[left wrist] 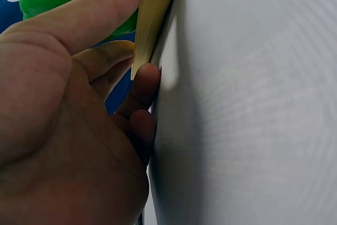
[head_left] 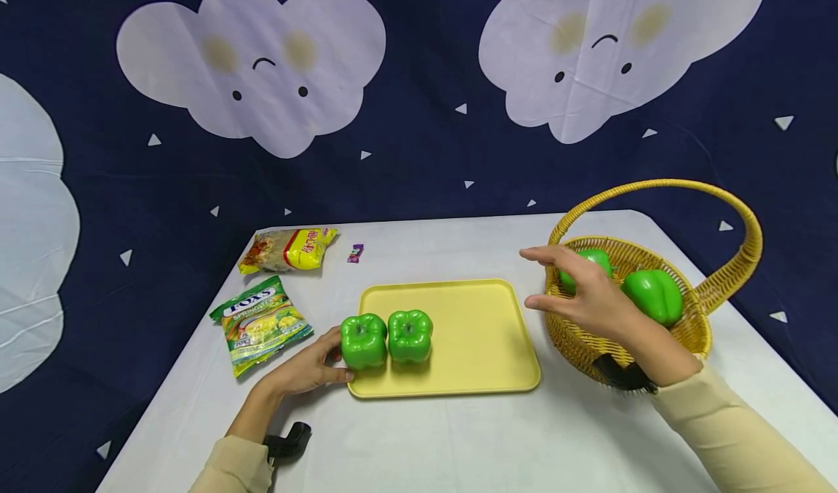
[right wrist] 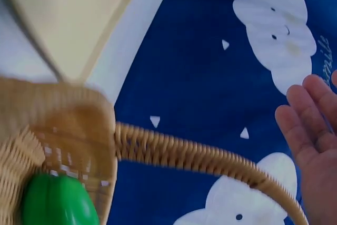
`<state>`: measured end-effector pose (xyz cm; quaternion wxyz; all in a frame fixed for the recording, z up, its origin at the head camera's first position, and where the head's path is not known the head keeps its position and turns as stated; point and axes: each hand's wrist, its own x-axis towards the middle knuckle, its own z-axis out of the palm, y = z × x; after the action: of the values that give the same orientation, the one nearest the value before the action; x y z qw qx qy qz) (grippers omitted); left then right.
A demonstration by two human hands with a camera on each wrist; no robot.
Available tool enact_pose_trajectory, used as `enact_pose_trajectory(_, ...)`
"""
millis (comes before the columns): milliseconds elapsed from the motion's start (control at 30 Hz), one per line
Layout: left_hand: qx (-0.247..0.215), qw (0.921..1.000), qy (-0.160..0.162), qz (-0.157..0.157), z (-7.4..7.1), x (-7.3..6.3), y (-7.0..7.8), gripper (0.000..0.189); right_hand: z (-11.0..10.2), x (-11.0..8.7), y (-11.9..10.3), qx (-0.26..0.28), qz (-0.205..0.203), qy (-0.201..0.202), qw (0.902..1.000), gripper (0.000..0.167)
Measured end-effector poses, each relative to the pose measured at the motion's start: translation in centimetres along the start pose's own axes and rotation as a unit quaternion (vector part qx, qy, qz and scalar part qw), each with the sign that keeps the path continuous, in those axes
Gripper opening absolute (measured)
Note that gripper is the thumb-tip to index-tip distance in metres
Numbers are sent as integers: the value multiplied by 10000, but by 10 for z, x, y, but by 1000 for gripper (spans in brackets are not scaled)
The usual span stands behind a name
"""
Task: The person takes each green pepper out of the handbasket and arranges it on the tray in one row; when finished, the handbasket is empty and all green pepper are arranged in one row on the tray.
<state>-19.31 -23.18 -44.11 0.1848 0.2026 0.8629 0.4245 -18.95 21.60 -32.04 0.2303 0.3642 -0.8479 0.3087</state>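
Observation:
My left hand (head_left: pixel 308 368) grips the left edge of a yellow tray (head_left: pixel 484 340), thumb at its near-left corner. In the left wrist view the thumb lies along the tray edge (left wrist: pixel 152 17) and the other fingers are around its end. Two green bell peppers stand side by side on the tray's left part, one pepper (head_left: pixel 364 342) close to my left fingers, the other pepper (head_left: pixel 410 337) to its right. My right hand (head_left: pixel 592 297) is held over the left side of a wicker basket (head_left: pixel 568 344), fingers and thumb spread, holding nothing. Inside it are green peppers (head_left: pixel 652 297).
A tall handle (head_left: pixel 661 183) arches over the basket. At the table's left lie a green candy bag (head_left: pixel 262 326) and a yellow snack packet (head_left: pixel 288 249), with a small purple wrapped candy (head_left: pixel 356 253) beside them. A dark cloud-patterned cloth (head_left: pixel 419 173) hangs behind.

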Motion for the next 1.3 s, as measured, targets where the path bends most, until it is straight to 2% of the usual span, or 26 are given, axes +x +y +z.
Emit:
enact_pose_trajectory(167, -97, 10000, -22, -3, 0, 0, -1, 72, -12, -3, 10, -40, -358, 75, 9993, 70)
enact_pose_trajectory(300, -86, 10000, -33, 5, 0, 0, -2, 72, -20, -7, 20, -87, -433, 112, 9990, 73)
enact_pose_trajectory(633, -12, 10000, -33, -21, -1, 0, -1, 73, -36, -17, 47, -413, -304, 36, 9987, 78)
enact_pose_trajectory(800, 92, 9999, -7, 59, -1, 0, -1, 73, -39, -20, 59, -297, -180, -21, 9994, 80)
enact_pose_trajectory(967, 83, 9998, 14, 206, 0, 0, -1, 71, -42, -24, 70, -277, 104, -79, 9995, 79)
enact_pose_trajectory(1133, 52, 9998, 19, 183, 0, 0, 0, 70, -45, -27, 81, -382, 478, -130, 9980, 72)
enact_pose_trajectory(1300, 27, 9999, -2, 126, 0, -1, 0, 71, -48, -27, 90, -477, 1104, -319, 9922, 67)
